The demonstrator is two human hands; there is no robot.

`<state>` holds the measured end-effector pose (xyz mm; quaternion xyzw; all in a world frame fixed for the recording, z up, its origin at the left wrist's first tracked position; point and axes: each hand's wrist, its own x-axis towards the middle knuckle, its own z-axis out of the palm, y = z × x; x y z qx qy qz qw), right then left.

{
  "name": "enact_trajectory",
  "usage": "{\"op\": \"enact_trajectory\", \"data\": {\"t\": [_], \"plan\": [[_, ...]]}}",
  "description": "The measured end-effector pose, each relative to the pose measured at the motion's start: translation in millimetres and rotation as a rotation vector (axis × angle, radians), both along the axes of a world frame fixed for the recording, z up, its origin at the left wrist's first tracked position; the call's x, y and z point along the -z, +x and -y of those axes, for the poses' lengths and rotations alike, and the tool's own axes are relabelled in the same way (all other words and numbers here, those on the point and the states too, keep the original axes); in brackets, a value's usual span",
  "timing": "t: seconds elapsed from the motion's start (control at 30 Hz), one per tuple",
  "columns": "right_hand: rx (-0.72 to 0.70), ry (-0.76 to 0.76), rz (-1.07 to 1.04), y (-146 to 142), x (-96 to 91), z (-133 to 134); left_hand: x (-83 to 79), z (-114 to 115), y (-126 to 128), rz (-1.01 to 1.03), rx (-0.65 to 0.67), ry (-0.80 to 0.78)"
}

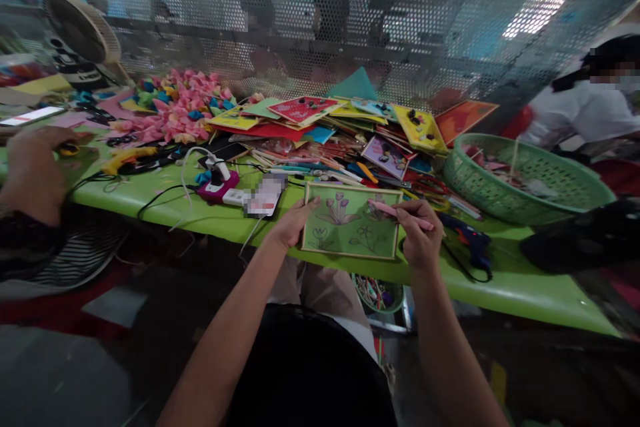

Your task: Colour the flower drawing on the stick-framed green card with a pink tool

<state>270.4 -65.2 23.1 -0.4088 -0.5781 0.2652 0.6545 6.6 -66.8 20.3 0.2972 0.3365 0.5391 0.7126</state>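
Observation:
A green framed picture [351,221] with drawn flowers lies tilted toward me at the front edge of the table. My left hand [294,221] grips its left side, thumb on the front. In my right hand [419,233] is a pink pen [407,217], its tip against the purple flower at the picture's upper right. Some of the flowers are coloured purple, and the lower ones show as dark outlines. Beside the picture on the left are a phone [267,195] and a purple power strip [219,187].
Behind the picture are pens and a heap of coloured cards [305,110]. A green basket [530,180] and a blue glue gun [470,240] are at the right. Pink paper flowers [185,103], a yellow glue gun [127,159], a fan [83,30] and another person's hand [35,153] are at the left.

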Motion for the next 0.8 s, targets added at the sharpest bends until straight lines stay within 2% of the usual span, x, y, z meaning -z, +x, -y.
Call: {"op": "enact_trajectory", "data": {"t": [0.47, 0.8], "plan": [[0.004, 0.007, 0.03, 0.8, 0.4, 0.1, -2.4, 0.9, 0.4, -0.001, -0.011, 0.0], [0.008, 0.01, -0.033, -0.9, -1.2, 1.9, 1.4, -1.1, -0.1, -0.006, -0.001, 0.012]]}}
